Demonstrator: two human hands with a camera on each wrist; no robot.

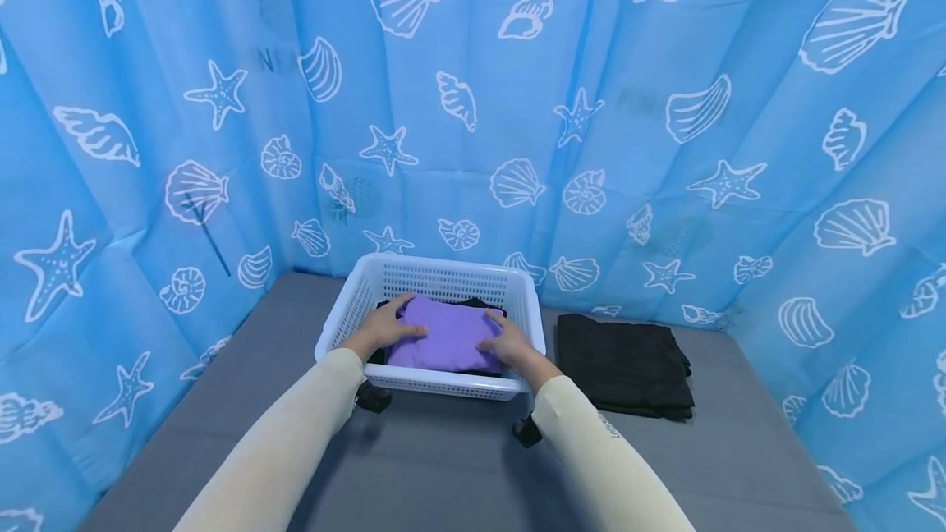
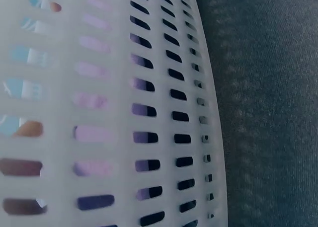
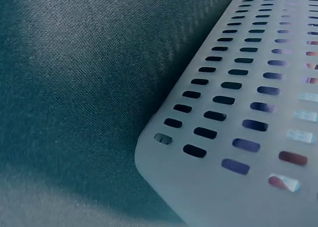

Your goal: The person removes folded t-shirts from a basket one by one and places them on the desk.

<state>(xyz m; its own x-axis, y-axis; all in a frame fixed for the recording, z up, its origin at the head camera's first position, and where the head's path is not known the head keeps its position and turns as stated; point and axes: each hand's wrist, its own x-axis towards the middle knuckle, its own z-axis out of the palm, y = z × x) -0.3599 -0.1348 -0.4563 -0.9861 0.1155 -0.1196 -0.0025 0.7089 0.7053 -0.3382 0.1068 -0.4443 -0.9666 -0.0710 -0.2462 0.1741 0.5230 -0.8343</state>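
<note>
L hand (image 1: pixel 384 325) is at the L end of the purple cloth (image 1: pixel 451 339): thumb on top, apart from the index finger; other fingers mostly hidden, so can't tell if they pinch fabric. A black wrist unit (image 1: pixel 374 397) hangs below, outside the white basket (image 1: pixel 452 382). The cloth is inside that basket, over black cloth (image 1: pixel 482 303) showing past its far edge. Step in hand, I'd judge: handling this 1 piece w/ 2 hands; can't tell if it's going in or coming out. R hand (image 1: pixel 512 341) is at the cloth's R end, thumb & fingers spread w/ a gap btwn; light press or pinch, can't tell. Next move prob. calls for keeping the 2 ends level, then easing fingers free or a firmer hold, dep. on direction. Basket walls are the main obstacle: wrists cross the rim nr its front corners, & the R wrist unit (image 1: pixel 527 432) could snag. Farther R, folded black fabric (image 1: pixel 624 364) lies on the grey table (image 1: pixel 436 466), beside the basket. Blue curtain (image 1: pixel 473 64) w/ white shell prints closes off back & sides, prob. limiting reach.
</note>
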